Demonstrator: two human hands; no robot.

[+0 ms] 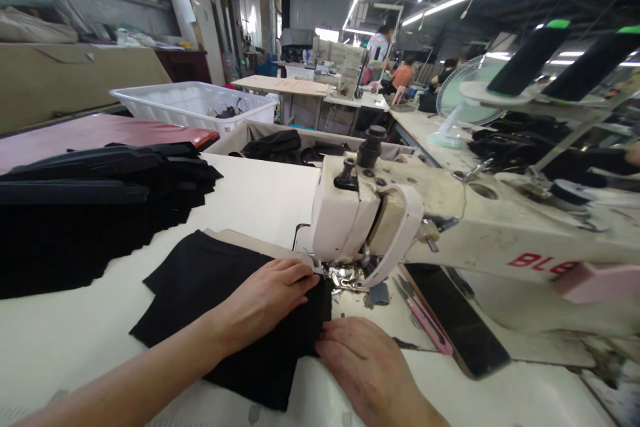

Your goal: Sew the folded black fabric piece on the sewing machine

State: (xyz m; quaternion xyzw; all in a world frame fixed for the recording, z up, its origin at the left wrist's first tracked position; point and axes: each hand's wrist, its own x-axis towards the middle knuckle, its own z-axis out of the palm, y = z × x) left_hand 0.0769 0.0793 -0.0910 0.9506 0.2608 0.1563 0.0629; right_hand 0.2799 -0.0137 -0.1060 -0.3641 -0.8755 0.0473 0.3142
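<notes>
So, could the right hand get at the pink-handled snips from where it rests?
Probably yes. The right hand lies flat on the black fabric, and the pink-handled snips lie just to its right on the table, with nothing between them.

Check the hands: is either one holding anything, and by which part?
Nothing is gripped. The left hand lies flat on the black fabric, fingertips by the presser foot; the right hand presses its near right edge.

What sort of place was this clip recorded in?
Most likely a garment factory floor: both hands press black fabric under an industrial sewing machine, a stack of cut black pieces sits alongside, and more machine stations with workers line the hall.
</notes>
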